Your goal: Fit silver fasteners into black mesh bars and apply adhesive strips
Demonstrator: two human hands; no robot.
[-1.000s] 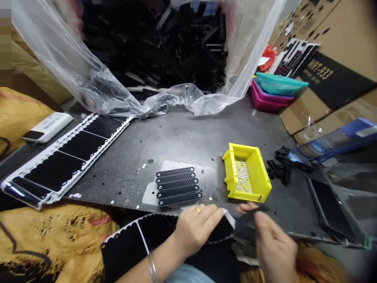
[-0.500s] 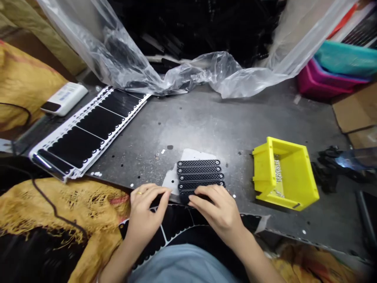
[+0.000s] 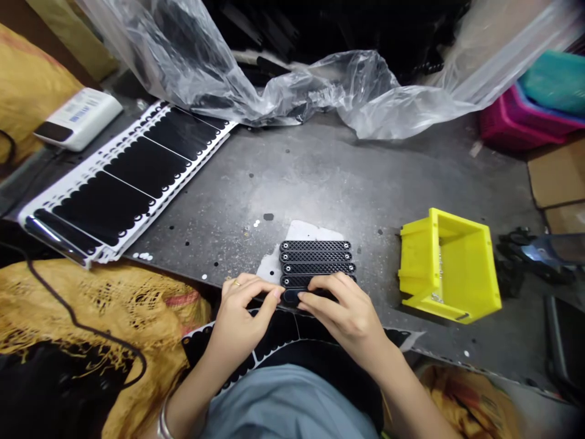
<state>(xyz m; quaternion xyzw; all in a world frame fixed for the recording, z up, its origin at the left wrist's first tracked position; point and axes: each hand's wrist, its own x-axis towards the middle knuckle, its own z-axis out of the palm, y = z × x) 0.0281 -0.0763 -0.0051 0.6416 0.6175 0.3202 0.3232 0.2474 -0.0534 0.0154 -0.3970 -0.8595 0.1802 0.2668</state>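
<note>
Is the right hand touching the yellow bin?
No, the right hand is on the black perforated strips, apart from the yellow plastic bin.

Nothing here can be read clearly. At ten o'clock, a white power bank (image 3: 78, 119) carries a label (image 3: 80, 114) of blue print and barcode-like bars, too small to make out. The black mesh strips (image 3: 315, 256) near six o'clock and the yellow plastic bin (image 3: 457, 286) at three o'clock show no legible marking.
</note>
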